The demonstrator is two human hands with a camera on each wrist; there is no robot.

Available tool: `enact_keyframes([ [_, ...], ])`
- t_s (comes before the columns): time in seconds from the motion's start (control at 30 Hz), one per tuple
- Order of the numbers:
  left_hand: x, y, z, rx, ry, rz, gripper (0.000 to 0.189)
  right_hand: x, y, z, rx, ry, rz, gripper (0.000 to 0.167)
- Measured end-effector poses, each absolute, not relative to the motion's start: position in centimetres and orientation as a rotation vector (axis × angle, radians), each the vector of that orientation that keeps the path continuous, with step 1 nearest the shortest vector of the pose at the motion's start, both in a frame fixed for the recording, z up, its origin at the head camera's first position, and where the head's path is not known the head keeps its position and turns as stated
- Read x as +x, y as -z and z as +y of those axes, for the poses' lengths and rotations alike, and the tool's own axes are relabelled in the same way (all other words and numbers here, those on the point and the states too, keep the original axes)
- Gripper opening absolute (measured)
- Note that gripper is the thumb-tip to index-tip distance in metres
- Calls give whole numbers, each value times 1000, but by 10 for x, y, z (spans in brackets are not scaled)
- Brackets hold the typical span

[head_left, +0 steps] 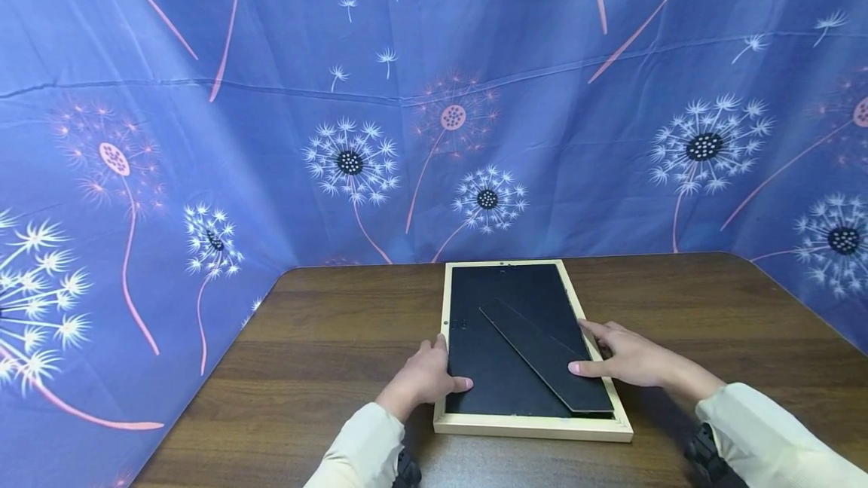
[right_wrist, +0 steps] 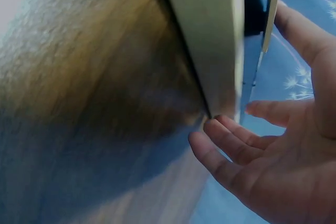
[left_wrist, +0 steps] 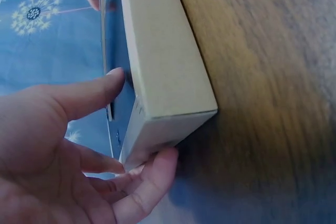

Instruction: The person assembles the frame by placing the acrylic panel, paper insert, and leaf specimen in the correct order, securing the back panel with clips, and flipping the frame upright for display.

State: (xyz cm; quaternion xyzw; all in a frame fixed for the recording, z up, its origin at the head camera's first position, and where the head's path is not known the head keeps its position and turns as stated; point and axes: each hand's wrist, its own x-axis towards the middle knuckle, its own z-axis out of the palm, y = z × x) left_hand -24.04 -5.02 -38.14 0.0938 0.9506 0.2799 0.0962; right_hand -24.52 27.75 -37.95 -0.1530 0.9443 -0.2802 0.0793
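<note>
As I work the rig from afar, a pale picture frame [head_left: 532, 426] lies back-up on the table [head_left: 339, 337] at the lower centre of the head view. My left hand [head_left: 427, 375] holds its left edge, thumb on the dark backing panel [head_left: 495, 382]; my right hand [head_left: 627, 356] is spread wide, fingers against the right edge, thumb on the black stand leg [head_left: 542, 358]. To steady it well, I judge, I should press evenly on both sides and go lightly on the leg. Its long axis runs from bottom toward top of the view; the leg slants, narrow end upper left, broad end lower right.
</note>
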Motion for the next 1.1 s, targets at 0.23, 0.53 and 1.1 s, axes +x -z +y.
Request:
enact_keyframes([
  [0.23,-241,378,-61,319,-902,2845,73,-240,370,269,-618,800,2996,79],
  [0.53,-243,376,-73,451,-769,2881,58,-224,370,241,-877,780,3017,47],
  [1.1,-246,373,-71,423,-543,2809,58,-208,387,217,-851,594,3000,80],
])
